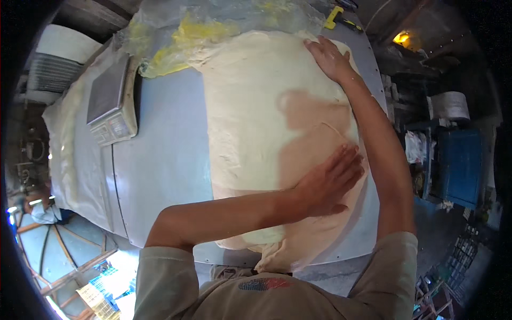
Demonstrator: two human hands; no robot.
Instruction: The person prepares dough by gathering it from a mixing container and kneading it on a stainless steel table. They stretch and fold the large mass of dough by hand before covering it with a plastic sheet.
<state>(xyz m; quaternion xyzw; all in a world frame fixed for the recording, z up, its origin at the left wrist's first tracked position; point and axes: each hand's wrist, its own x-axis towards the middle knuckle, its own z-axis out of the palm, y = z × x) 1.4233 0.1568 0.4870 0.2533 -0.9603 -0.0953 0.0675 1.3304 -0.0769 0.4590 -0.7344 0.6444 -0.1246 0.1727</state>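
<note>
grey metal table (160, 160), left hand (328, 184) and right hand (330, 58) flat on dough slab (256, 117)

Large pale slab of dough (266, 122): near end droops over the grey metal table (165, 160) edge, partly hidden behind left forearm and shirt. Far end tucked under crumpled clear plastic sheet w/ yellow patches (213, 24). Grey flat-topped scale (111, 101): display too small to make out. Yellow-handled tool (335, 17) cut off by top edge.
</note>
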